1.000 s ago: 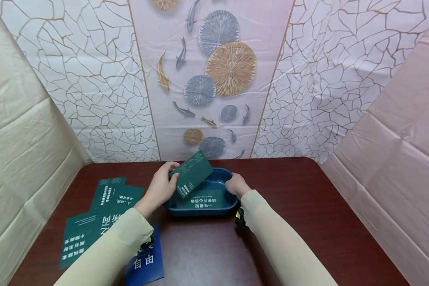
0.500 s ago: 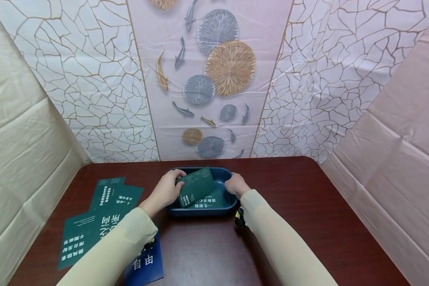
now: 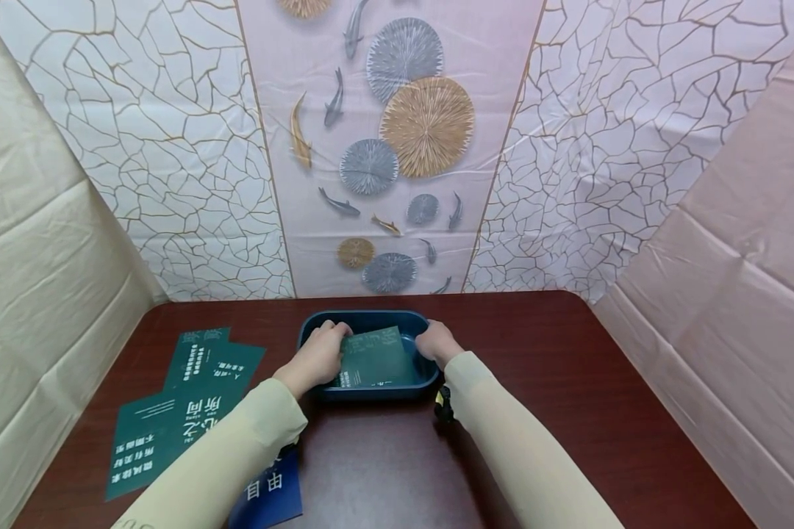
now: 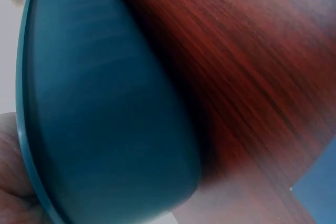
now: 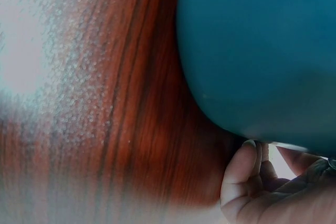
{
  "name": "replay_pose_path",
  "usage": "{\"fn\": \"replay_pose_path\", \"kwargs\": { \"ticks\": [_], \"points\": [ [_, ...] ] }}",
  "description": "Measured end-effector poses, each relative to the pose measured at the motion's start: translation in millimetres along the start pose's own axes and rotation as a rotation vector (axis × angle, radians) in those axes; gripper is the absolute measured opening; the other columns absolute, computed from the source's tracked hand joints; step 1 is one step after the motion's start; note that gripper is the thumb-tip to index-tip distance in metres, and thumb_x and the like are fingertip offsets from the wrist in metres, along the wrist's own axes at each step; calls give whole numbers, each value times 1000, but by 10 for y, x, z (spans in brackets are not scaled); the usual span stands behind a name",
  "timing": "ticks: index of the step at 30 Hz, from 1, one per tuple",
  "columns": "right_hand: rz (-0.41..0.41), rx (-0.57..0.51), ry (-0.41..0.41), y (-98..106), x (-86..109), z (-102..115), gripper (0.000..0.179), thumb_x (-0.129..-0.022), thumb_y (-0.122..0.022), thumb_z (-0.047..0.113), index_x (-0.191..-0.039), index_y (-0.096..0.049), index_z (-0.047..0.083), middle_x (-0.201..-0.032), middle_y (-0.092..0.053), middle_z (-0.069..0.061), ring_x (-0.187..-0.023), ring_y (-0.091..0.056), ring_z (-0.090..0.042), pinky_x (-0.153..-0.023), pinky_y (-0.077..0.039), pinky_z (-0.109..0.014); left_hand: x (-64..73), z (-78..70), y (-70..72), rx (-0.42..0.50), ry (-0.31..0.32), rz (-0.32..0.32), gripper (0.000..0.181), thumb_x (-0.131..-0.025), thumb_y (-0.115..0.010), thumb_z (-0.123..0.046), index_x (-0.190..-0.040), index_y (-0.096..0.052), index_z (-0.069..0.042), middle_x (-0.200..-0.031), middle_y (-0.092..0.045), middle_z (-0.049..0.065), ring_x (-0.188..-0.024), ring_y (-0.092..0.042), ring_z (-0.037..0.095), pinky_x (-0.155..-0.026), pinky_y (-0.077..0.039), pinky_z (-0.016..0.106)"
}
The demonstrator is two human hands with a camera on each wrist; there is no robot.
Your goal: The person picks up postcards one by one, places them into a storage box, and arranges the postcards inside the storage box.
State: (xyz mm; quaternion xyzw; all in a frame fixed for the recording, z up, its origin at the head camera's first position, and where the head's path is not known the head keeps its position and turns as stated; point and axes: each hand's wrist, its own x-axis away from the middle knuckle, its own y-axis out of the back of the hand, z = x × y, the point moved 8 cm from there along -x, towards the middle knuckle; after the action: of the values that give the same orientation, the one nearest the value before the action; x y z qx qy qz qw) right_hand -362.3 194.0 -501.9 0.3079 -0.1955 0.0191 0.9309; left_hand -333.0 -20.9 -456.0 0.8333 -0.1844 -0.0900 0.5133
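Note:
A dark blue oblong tray (image 3: 370,394) stands near the back of the table. Inside it my left hand (image 3: 320,355) holds a green printed card (image 3: 376,357) by its left edge, the fingertips hidden below the rim. The card lies low in the tray over another green card, which is mostly covered. My right hand (image 3: 437,343) grips the tray's right end, thumb and fingers at the rim. Close up, the tray's outer wall (image 4: 105,103) fills the left wrist view, with part of the left hand (image 4: 11,177) behind its rim. In the right wrist view, curled fingers (image 5: 242,166) touch the tray.
Several green printed cards (image 3: 142,441) overlap on the table's left side. A blue card (image 3: 271,492) lies in front of them, partly under the left sleeve. The dark red wooden table (image 3: 569,411) meets patterned cloth walls at the back and sides.
My left hand has lowered the green card from above the tray down into it, and the card has turned flatter, covering the card beneath. The right hand has stayed at the tray's right end.

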Motion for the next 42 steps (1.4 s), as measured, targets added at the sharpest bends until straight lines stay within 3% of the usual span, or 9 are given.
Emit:
{"fn": "replay_pose_path", "kwargs": {
  "ticks": [7, 16, 24, 30, 37, 42],
  "points": [
    [5, -1, 23, 0, 23, 30, 57, -97, -41, 3, -152, -24, 1, -151, -32, -19, -133, -37, -35, -101, -38, -53, -49, -17, -150, -102, -31, 106, 46, -93, -49, 7, -137, -50, -4, -135, -48, 18, -123, -45, 34, -103, -35, 48],
    [7, -14, 9, -32, 30, 34, 57, -97, -42, 1, -152, -26, 4, -150, -35, -17, -124, -44, -32, -96, -43, -51, -50, -79, -213, -175, -46, 165, 36, -95, -51, 3, -130, -57, -1, -126, -54, 18, -120, -48, 33, -103, -34, 50],
    [-6, 1, 5, -16, 23, 32, 58, -97, -41, 1, -152, -25, 4, -151, -34, -17, -117, -47, -30, -87, -45, -45, -66, -86, -253, -163, -35, 184, 38, -94, -50, 4, -130, -58, -4, -128, -52, 17, -123, -44, 33, -103, -31, 49],
    [-12, 14, 7, -1, 34, 34, 59, -96, -41, 1, -152, -22, 1, -151, -32, -20, -121, -46, -33, -88, -45, -46, -78, -36, -265, -112, 15, 203, 42, -95, -50, 2, -133, -57, -11, -132, -48, 16, -118, -43, 36, -99, -35, 49],
    [4, 20, -7, -6, -4, 23, 60, -96, -39, 2, -153, -20, 3, -152, -31, -20, -89, -54, -29, -71, -44, -39, -79, 27, -282, -46, 75, 237, 36, -98, -54, -12, -134, -55, -18, -134, -44, 15, -106, -41, 33, -90, -36, 48],
    [1, 17, -4, 1, 4, 17, 60, -96, -40, 1, -153, -22, 3, -152, -32, -19, -102, -50, -31, -72, -44, -40, -91, 25, -293, -45, 88, 245, 35, -97, -57, -15, -133, -55, -15, -132, -45, 16, -104, -40, 33, -88, -37, 47]
  ]
}}
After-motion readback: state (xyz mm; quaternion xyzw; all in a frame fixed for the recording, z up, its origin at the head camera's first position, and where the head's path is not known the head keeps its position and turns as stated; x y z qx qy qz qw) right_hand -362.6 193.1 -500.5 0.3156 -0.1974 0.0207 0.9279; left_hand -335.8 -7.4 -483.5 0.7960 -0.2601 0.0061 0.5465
